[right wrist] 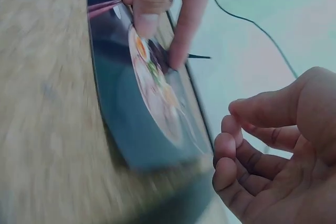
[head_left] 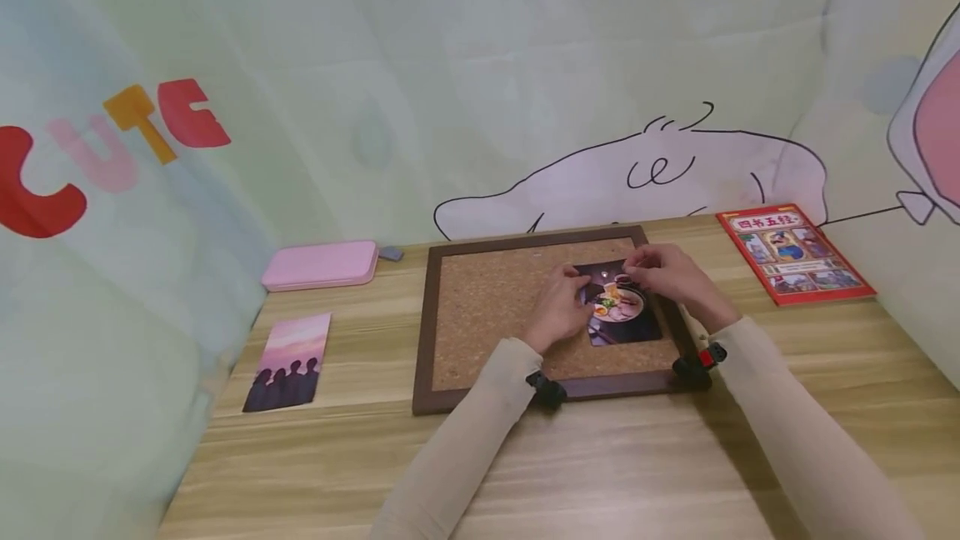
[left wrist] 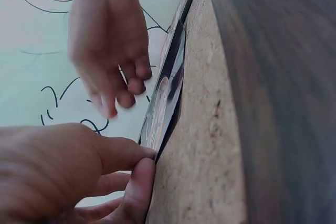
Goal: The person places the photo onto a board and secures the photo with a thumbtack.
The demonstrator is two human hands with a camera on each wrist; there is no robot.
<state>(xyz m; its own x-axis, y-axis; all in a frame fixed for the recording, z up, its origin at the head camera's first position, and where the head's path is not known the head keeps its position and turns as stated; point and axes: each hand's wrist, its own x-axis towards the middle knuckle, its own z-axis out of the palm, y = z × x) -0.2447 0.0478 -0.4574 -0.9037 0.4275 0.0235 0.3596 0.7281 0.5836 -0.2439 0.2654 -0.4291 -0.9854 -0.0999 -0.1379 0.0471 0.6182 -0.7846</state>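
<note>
A dark photo of a bowl of food [head_left: 618,307] lies over the right part of a brown-framed cork board [head_left: 487,307]. My left hand [head_left: 561,308] has its spread fingertips on the photo's left side, and in the right wrist view its thumb [right wrist: 148,19] presses on the print. Above the photo's upper right corner is my right hand [head_left: 667,277]. Its fingers [right wrist: 226,145] are curled, the thumb tip against them, and nothing shows between them. In the right wrist view the photo's near corner [right wrist: 142,161] stands slightly up from the cork.
A second photo with silhouettes against a pink sky [head_left: 288,361] lies left of the board. Behind it are a pink case [head_left: 321,265] and a small grey object [head_left: 391,253]. A red illustrated book [head_left: 795,252] lies at the back right, near the printed curtain [head_left: 525,107].
</note>
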